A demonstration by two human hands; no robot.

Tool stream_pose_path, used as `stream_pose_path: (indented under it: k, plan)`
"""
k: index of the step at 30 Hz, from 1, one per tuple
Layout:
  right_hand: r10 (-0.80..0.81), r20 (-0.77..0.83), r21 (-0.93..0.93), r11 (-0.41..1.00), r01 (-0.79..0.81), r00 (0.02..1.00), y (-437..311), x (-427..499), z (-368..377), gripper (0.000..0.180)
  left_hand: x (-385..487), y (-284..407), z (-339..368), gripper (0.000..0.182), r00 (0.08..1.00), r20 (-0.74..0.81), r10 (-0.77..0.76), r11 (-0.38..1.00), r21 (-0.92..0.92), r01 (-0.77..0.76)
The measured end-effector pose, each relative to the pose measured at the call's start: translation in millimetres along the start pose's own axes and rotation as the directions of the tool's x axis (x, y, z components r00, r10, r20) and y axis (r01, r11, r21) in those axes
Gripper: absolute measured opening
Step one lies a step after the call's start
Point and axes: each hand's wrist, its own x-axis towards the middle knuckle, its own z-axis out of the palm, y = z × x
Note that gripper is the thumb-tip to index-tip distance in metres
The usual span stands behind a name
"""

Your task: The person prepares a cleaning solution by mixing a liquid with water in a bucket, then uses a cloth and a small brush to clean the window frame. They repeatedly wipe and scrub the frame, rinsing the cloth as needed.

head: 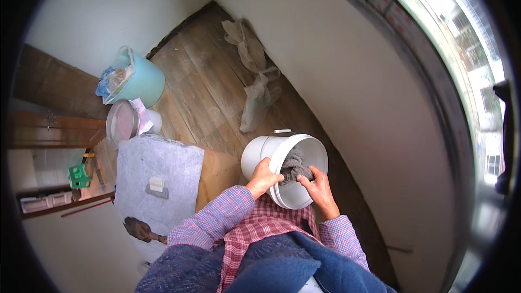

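Observation:
A white plastic bucket (260, 152) is tilted with its mouth towards me, its wire handle and white grip at the far side. Inside lies a clump of dark grey, fluffy or paste-like material (294, 165). My left hand (263, 178) grips the bucket's rim on the left, thumb over the edge. Within the mouth, my right hand (319, 189) pinches the lower right part of the clump between thumb and fingers.
Left of the bucket, a grey felt-like sheet (163, 158) on a cardboard box (217, 171) bears a white block (156, 184) and a dark brush (138, 229). Beyond stand a turquoise bin (146, 83) and a round tub (122, 122). Plastic bags (256, 99) lie by the right wall.

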Motion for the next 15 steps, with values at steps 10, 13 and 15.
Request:
stream_pose_path:
  k: [10,13,15]
  plan:
    - [-0.089,0.045,-0.103,0.990,0.093,0.995,-109.3,163.9,-75.7,0.030,79.2,147.6,-18.8,0.044,0.994,-0.102,0.034,0.981,-0.185,-0.053]
    - [-0.163,0.021,-0.025,0.986,0.163,0.986,-122.9,205.7,-80.2,0.027,115.9,169.8,-29.0,0.035,0.991,-0.108,0.081,0.974,-0.203,-0.102]
    - [-0.177,0.011,-0.058,0.982,0.178,0.984,-129.2,227.3,-81.8,0.026,136.9,178.7,-38.9,0.034,0.990,-0.114,0.080,0.966,-0.236,-0.105]
